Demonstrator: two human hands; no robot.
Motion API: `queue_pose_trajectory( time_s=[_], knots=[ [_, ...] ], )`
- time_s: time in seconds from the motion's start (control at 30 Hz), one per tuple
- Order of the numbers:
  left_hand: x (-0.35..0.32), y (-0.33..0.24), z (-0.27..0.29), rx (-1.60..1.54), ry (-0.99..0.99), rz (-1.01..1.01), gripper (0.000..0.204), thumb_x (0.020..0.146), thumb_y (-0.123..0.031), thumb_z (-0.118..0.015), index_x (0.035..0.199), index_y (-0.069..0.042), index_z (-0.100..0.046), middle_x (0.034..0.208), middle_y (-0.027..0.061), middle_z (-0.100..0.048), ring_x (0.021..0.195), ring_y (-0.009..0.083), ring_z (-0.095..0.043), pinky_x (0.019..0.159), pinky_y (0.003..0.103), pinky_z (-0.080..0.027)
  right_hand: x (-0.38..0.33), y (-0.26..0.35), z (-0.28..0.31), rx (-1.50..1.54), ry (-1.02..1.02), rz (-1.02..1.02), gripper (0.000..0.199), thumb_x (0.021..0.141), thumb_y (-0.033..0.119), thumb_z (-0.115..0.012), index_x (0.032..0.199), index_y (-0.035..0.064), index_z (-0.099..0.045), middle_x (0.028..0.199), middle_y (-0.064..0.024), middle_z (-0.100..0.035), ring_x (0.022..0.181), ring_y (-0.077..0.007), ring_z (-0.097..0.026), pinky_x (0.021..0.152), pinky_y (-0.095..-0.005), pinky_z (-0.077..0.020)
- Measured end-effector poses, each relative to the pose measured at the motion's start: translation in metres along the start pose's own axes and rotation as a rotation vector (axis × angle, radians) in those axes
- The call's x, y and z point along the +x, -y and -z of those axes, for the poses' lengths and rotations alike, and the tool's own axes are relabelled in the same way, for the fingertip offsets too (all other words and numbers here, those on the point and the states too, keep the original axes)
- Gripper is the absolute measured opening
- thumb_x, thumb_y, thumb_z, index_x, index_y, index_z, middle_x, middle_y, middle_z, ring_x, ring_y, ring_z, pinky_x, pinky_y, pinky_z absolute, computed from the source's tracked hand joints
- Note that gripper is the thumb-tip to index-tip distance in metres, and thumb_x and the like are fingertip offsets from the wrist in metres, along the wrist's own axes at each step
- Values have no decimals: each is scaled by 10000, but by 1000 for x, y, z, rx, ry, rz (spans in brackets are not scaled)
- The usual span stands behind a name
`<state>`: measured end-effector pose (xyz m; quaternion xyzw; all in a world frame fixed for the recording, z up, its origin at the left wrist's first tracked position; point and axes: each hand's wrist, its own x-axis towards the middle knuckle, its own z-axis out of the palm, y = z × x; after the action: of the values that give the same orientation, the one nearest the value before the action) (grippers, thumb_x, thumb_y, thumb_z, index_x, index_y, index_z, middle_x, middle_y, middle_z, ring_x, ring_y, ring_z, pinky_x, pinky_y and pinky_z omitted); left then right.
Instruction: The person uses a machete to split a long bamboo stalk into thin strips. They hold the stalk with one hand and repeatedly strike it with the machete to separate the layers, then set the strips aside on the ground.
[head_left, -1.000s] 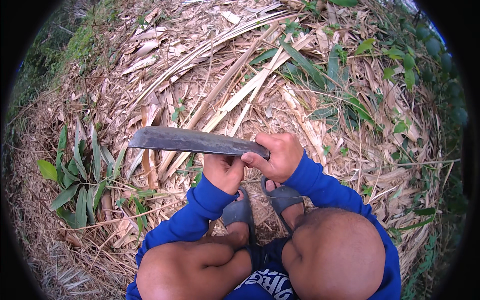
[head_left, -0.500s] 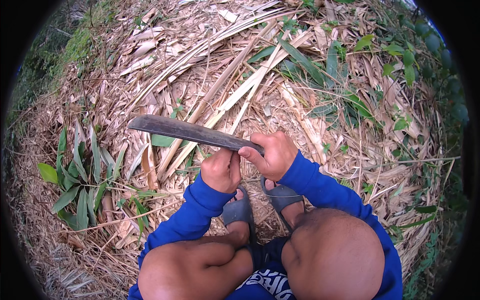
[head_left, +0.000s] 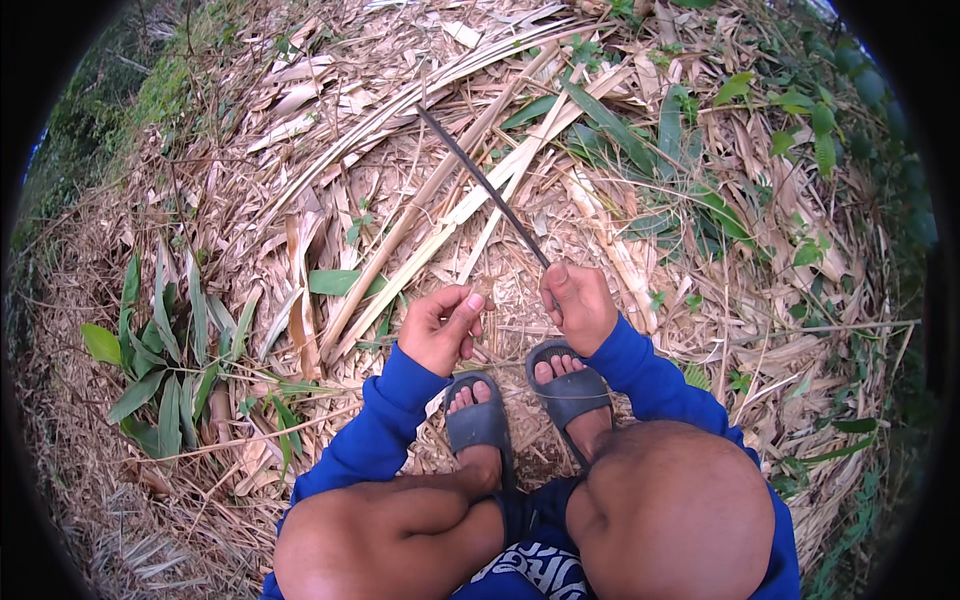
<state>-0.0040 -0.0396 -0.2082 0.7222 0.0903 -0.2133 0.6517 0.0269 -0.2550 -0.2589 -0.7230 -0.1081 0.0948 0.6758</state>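
A long, dark machete (head_left: 485, 185) is in my right hand (head_left: 583, 308), whose fingers are wrapped round its near end. Seen almost edge-on, it slants away to the far left over the dry litter. My left hand (head_left: 438, 328) is apart from it, thumb and bent fingers drawn together in a pinch. Whatever may be between those fingertips is too small to make out. Both hands are above and just beyond my feet in dark slide sandals (head_left: 478, 415).
Dry leaves and husks cover the ground. Long pale split stalks (head_left: 465, 200) lie ahead, beneath the blade. A green leafy plant (head_left: 165, 370) grows at the left, with cut green leaves (head_left: 615, 130) at the far right. My bent knees (head_left: 680, 510) flank the near side.
My left hand has come away from the machete and moved slightly left. My right hand has swung the blade from lying crosswise to pointing away, its edge turned toward view.
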Motion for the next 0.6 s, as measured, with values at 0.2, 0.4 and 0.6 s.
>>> queue_pose_trajectory(
  time_s=[0.2, 0.4, 0.6],
  knots=[
    [-5, 1, -19, 193, -217, -509, 207, 966, -139, -584, 1071, 33, -633, 758, 43, -625, 669, 117, -551, 602, 289, -433, -1, 27, -8, -345, 84, 321, 484, 874, 498, -643, 743, 35, -592, 568, -163, -554, 551, -364, -609, 501, -414, -470],
    [-10, 5, -13, 488, -165, -501, 198, 924, -20, -542, 1102, 35, -611, 879, 160, -641, 792, 242, -636, 718, 359, -485, 1, 32, -18, -477, 38, 420, 523, 830, 567, -662, 711, 67, -565, 571, -137, -569, 544, -343, -623, 479, -419, -480],
    [-3, 13, -19, 600, -146, -675, 176, 912, -3, -501, 1039, 21, -620, 841, 151, -652, 804, 275, -649, 725, 401, -486, 1, 36, -13, -594, 11, 455, 536, 827, 588, -654, 684, 82, -551, 565, -124, -577, 533, -333, -626, 469, -421, -482]
  ],
)
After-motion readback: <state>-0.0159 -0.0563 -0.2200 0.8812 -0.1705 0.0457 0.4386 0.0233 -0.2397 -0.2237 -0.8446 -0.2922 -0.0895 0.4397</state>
